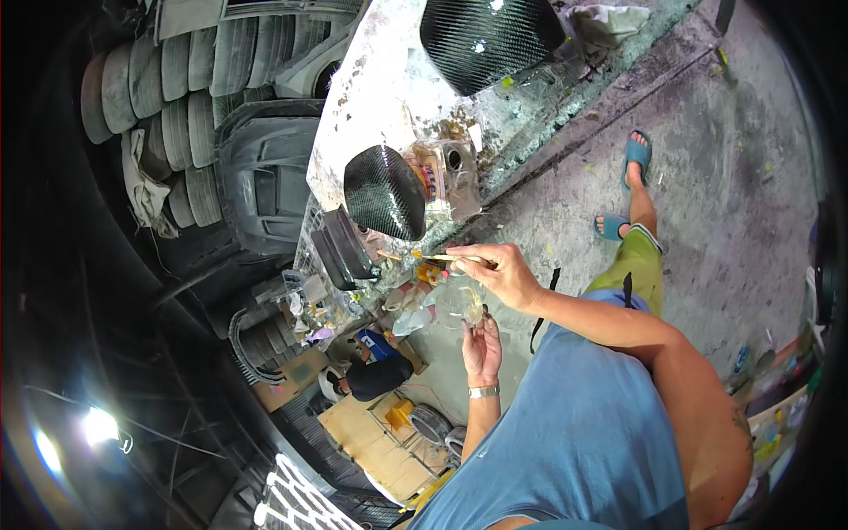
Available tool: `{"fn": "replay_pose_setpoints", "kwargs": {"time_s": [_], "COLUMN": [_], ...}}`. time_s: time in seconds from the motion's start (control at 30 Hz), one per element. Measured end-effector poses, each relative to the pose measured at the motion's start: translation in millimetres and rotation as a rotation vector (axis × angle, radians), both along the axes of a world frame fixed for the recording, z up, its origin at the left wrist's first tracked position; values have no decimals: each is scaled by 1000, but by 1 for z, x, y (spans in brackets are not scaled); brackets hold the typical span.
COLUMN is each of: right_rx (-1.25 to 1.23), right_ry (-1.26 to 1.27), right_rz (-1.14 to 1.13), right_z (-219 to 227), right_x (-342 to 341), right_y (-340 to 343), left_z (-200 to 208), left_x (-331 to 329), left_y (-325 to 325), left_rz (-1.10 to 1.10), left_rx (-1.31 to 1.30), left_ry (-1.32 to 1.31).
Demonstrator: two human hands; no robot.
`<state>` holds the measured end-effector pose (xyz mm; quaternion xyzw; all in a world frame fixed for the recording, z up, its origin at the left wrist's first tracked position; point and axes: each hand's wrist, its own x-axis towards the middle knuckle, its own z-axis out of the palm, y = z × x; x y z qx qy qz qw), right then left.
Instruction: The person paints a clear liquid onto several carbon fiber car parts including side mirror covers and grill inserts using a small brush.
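Note:
My right hand (505, 276) is closed around the thin wooden handle of a brush (458, 258), whose tip points left toward the worktable's edge. Just below it, my left hand (482, 350), with a metal-banded watch at the wrist, grips a clear plastic cup (461, 299) with some pale residue in it. A glossy black carbon-fibre part (384, 192) lies on the stained white worktable (375, 93) beyond the brush. Beside that part sits a clear plastic container (459, 193), and nearer stands a dark ridged piece (339, 249).
A larger carbon-fibre part (490, 44) rests farther along the table. Stacked tyres (201, 119) and a grey car panel (265, 181) stand behind it. Another person (378, 375) crouches beyond the table's end, near wooden boards (375, 446). Concrete floor (707, 212) lies to the right.

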<state>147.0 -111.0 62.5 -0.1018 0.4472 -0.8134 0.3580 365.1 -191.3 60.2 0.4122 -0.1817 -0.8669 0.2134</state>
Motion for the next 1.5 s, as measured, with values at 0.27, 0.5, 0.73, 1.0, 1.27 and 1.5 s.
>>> {"fn": "replay_pose_setpoints", "kwargs": {"time_s": [0.27, 0.5, 0.73, 1.0, 1.27, 1.5], "right_rx": [-112, 87, 201, 288, 435, 583], "right_ry": [-260, 196, 520, 513, 595, 729], "right_rz": [-88, 63, 389, 384, 290, 235], "right_z": [-34, 23, 74, 84, 80, 76], "right_x": [-29, -58, -113, -180, -227, -238], "right_y": [-8, 3, -51, -88, -129, -154], "left_z": [-3, -18, -16, -15, -20, -23], "left_x": [0, -3, -25, -31, -37, -39], "left_y": [-2, -10, -15, -9, -15, -25], "left_rz": [36, 77, 160, 427, 522, 602], "left_rx": [18, 85, 79, 81, -24, 19], "left_ry": [35, 167, 257, 252, 269, 323]}}
